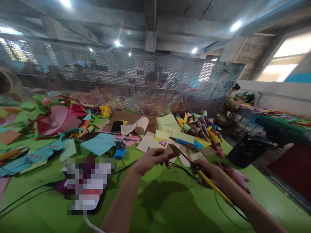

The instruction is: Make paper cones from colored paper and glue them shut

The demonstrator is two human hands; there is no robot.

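Above the green tabletop point(155, 207), my left hand point(155, 158) pinches a small brown piece of sheet material point(172, 150), felt or paper. My right hand point(206, 173) is closed around what looks like a soldering iron point(216, 189), with a yellow handle and a thin dark shaft. Its dark tip is at or very near the brown piece; I cannot tell if they touch. A black cord point(240, 214) shows at the handle's end. Beneath and beyond both hands lie cream sheet pieces point(145, 141).
Brown cone-shaped pieces point(198, 124) are heaped at the back right. Coloured sheets point(97, 144) and a cream roll point(141, 125) lie behind. A plugged-in phone point(97, 187) is at the left. A perforated metal screen point(145, 81) borders the table. At far right sits another person point(230, 103).
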